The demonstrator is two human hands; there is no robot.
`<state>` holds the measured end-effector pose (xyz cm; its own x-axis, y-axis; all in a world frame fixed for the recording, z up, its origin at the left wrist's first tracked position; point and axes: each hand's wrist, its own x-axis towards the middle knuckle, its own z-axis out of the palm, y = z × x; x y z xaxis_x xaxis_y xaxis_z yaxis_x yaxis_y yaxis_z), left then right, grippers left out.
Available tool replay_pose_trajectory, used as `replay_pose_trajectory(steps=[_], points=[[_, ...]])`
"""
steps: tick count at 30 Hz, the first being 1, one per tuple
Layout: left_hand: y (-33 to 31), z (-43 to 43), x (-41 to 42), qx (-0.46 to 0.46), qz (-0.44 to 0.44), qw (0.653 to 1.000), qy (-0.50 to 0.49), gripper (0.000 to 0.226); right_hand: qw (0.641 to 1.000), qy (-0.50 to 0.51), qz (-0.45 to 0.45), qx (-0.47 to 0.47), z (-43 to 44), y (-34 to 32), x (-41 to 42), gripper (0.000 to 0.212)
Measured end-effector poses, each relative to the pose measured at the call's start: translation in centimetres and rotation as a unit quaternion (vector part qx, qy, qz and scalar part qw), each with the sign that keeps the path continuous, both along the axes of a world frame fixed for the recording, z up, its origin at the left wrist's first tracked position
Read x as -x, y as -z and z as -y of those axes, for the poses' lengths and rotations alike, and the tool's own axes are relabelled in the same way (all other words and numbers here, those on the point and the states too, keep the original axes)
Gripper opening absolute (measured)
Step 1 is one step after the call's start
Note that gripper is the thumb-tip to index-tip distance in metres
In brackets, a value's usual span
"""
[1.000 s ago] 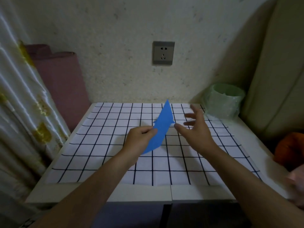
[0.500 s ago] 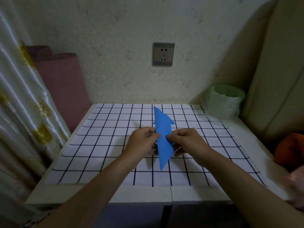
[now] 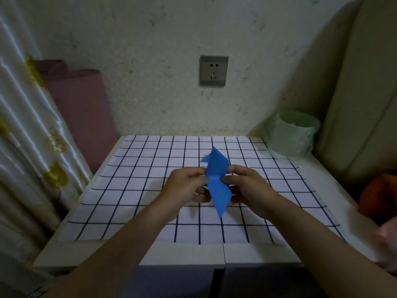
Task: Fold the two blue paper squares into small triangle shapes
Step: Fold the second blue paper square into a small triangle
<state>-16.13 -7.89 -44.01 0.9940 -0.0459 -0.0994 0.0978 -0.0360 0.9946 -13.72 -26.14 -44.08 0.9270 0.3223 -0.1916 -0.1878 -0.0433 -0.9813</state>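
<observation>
The right hand [image 3: 247,187], open a second ago, now pinches the blue paper [image 3: 217,168] together with the left hand [image 3: 184,187], so I think folding can go on

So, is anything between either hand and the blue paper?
Nothing visible. The left hand and right hand both pinch the paper at its middle, holding it above the grid mat.

A single wide-angle camera rides on the person's head, looking forward and down. The left hand [image 3: 184,187] and right hand [image 3: 249,186] sit mid-frame, close below it. It faces the far wall [image 3: 150,61] squarely, socket [image 3: 213,70] dead ahead, with the tabletop [image 3: 129,253] spread beneath, near edge included.
</observation>
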Motion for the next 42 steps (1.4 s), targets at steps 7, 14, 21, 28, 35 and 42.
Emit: replay_pose_trajectory(steps=[7,14,21,28,35,42], points=[[0.28,-0.10,0.11,0.004,0.041,0.999,-0.015,0.026,0.999,-0.021,-0.018,-0.034,0.41,-0.62,0.23,0.029],[-0.09,-0.49,0.22,-0.075,0.090,0.993,0.027,0.030,0.999,-0.015,0.024,0.022,0.89,-0.74,-0.10,0.016],[-0.22,-0.43,0.07,-0.074,0.011,0.997,0.019,0.010,0.995,0.011,0.083,0.062,0.43,-0.68,-0.08,0.020],[-0.35,-0.65,0.09,-0.057,-0.045,0.997,0.021,0.013,0.995,-0.027,0.045,0.089,0.43,-0.78,0.01,0.019],[-0.52,-0.44,0.28,-0.050,-0.055,0.997,0.030,0.015,0.995,-0.023,0.038,0.089,0.50,-0.61,-0.22,0.016],[-0.34,-0.25,0.35,-0.073,-0.037,0.996,0.030,0.012,0.992,-0.028,0.044,0.114,0.39,-0.48,-0.24,0.014]])
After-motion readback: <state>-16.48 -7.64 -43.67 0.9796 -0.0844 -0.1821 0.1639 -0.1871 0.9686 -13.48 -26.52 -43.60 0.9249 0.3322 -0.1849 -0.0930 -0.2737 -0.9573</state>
